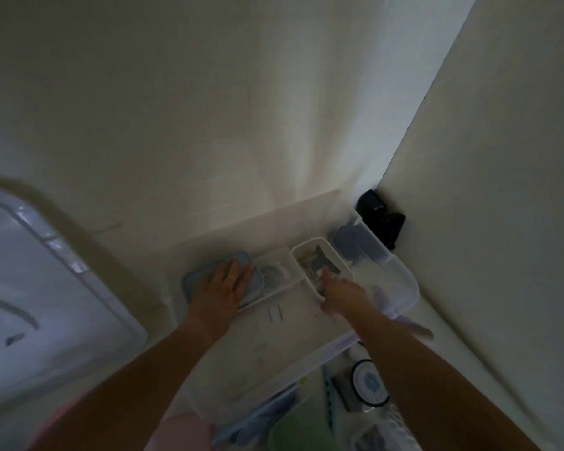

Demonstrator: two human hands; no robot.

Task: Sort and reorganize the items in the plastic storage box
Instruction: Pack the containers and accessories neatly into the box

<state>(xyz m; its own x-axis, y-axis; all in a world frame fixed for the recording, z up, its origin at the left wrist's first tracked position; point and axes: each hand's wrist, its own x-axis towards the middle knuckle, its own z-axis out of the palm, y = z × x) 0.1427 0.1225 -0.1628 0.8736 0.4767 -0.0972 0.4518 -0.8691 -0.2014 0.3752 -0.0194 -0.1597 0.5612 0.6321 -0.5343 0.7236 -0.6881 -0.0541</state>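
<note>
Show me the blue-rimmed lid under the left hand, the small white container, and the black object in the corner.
Blue-rimmed lid point(196, 278): head view, left edge.
Small white container point(334, 257): head view, right rim.
Black object point(380, 218): head view, its middle.
</note>
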